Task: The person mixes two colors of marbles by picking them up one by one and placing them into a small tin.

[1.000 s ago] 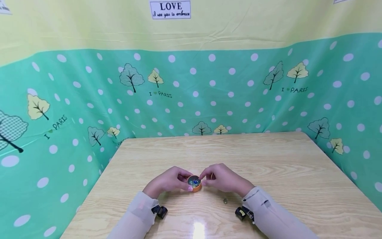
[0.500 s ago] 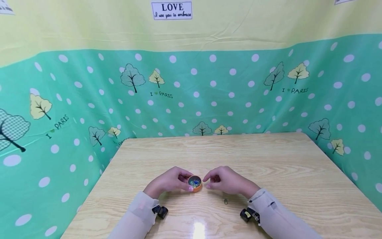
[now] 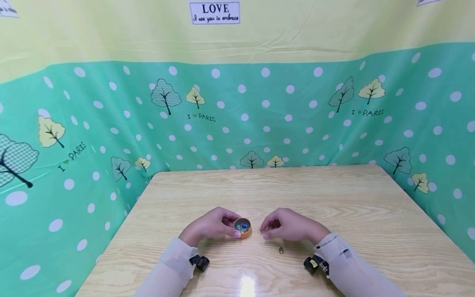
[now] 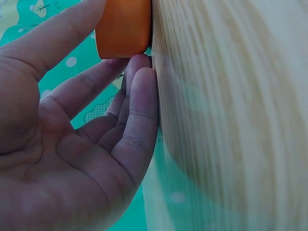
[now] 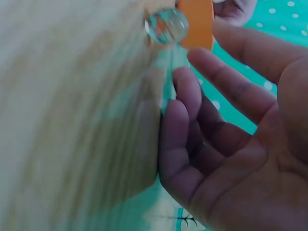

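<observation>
My left hand [image 3: 211,223] holds a small round orange container [image 3: 245,236] by its side, thumb at the near rim and fingers behind. Several glass marbles [image 3: 243,226], one of them deep blue, lie inside it. In the left wrist view the container's orange wall [image 4: 124,29] sits between thumb and index finger, low at the tabletop. To the right of the container, my right hand [image 3: 293,225] is apart from it, thumb and index spread with nothing between them. One clear glass marble [image 3: 281,250] lies on the table just in front of the right hand; the right wrist view shows this marble [image 5: 167,26] up close.
The light wood table [image 3: 319,189] runs back to a green dotted cloth [image 3: 265,136] that hangs behind it and at both sides. A small black camera is strapped at each wrist, the left camera [image 3: 202,263] and the right camera [image 3: 311,265].
My right hand has drawn away from the container's rim, moving right and slightly toward me. The left hand and the container stay in place, and the loose marble has not moved.
</observation>
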A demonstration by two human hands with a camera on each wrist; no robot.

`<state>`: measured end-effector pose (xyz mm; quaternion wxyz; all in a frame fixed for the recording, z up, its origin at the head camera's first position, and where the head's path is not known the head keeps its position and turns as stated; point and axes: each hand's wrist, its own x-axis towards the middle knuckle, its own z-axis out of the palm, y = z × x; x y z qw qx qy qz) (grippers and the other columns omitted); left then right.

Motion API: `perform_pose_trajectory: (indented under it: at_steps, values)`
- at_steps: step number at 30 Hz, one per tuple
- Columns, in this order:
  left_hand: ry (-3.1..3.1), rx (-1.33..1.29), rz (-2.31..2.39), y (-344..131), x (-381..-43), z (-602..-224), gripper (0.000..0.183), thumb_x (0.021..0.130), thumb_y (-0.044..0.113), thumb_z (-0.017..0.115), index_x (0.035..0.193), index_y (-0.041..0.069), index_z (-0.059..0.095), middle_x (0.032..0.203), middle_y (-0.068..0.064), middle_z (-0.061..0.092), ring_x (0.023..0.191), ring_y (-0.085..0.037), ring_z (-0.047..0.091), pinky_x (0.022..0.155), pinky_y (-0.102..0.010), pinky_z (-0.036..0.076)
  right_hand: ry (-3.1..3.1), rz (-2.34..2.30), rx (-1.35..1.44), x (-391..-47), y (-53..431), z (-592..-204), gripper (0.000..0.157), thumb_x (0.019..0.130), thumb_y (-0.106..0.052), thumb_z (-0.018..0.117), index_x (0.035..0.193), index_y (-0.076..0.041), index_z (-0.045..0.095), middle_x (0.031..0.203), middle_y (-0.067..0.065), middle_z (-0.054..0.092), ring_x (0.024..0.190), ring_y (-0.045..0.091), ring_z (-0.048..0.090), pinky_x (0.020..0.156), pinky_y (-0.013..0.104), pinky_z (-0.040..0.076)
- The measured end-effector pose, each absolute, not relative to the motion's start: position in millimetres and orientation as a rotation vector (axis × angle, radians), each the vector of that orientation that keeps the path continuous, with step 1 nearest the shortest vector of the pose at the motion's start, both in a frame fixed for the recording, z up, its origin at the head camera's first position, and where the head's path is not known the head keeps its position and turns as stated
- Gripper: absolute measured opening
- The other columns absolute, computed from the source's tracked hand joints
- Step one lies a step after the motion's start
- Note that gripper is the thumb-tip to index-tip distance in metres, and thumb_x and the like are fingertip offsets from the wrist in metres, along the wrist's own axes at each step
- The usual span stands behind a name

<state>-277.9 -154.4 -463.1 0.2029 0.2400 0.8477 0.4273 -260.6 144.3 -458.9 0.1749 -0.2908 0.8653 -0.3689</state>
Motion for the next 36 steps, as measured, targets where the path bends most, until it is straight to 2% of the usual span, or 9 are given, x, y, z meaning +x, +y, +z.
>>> perform_pose_trajectory:
  at_steps: [4,11,14,22,27,36]
  values:
    - [2.376,0.660,1.187,-153.9,-277.4,-462.4,0.042,0.084,0.023,0.088,0.123,0.012,0.076,0.100,0.001,0.077,0.088,-0.013,0.068,0.077,-0.026,0.055,2.373,-1.023,-0.834,-263.0,152.0,-455.6,0.019,0.087,-0.027,0.084,0.105,-0.022,0.079,0.090,-0.007,0.072,0.083,0.013,0.065,0.074,0.027,0.053]
    - [2.364,0.666,1.196,-152.4,-276.7,-460.3,0.043,0.084,0.021,0.088,0.124,0.009,0.076,0.100,-0.001,0.077,0.088,-0.012,0.069,0.077,-0.025,0.055,2.202,-1.034,-0.814,-262.2,160.3,-448.3,0.033,0.075,-0.009,0.092,0.104,-0.017,0.079,0.094,0.006,0.070,0.083,0.015,0.060,0.071,0.023,0.051]
    - [2.374,0.659,1.185,-152.3,-276.2,-458.6,0.043,0.084,0.022,0.088,0.124,0.010,0.076,0.101,0.000,0.077,0.089,-0.013,0.068,0.078,-0.026,0.054,2.173,-1.034,-0.808,-262.6,161.3,-447.9,0.036,0.072,-0.004,0.092,0.103,-0.016,0.078,0.094,0.008,0.069,0.083,0.016,0.057,0.071,0.022,0.050]
    - [2.367,0.667,1.202,-151.0,-275.5,-458.5,0.042,0.085,0.020,0.087,0.125,0.009,0.075,0.102,-0.004,0.077,0.088,-0.014,0.066,0.076,-0.025,0.053,2.166,-0.977,-0.828,-263.8,164.7,-446.7,0.038,0.070,-0.004,0.093,0.102,-0.017,0.078,0.095,0.006,0.069,0.085,0.018,0.058,0.072,0.021,0.049]
    - [2.380,0.667,1.180,-152.1,-275.7,-459.5,0.043,0.085,0.022,0.088,0.124,0.010,0.075,0.100,-0.001,0.075,0.085,-0.013,0.064,0.075,-0.026,0.053,2.178,-0.954,-0.820,-261.9,165.8,-444.5,0.041,0.068,0.001,0.091,0.101,-0.018,0.077,0.097,0.006,0.070,0.090,0.021,0.061,0.074,0.023,0.050]
    - [2.376,0.657,1.188,-153.8,-278.3,-462.3,0.043,0.084,0.021,0.088,0.125,0.012,0.076,0.099,0.002,0.076,0.087,-0.013,0.067,0.076,-0.026,0.054,2.220,-0.959,-0.840,-262.0,165.0,-449.0,0.035,0.072,0.006,0.088,0.093,-0.021,0.080,0.093,0.003,0.071,0.083,0.015,0.060,0.070,0.023,0.052]
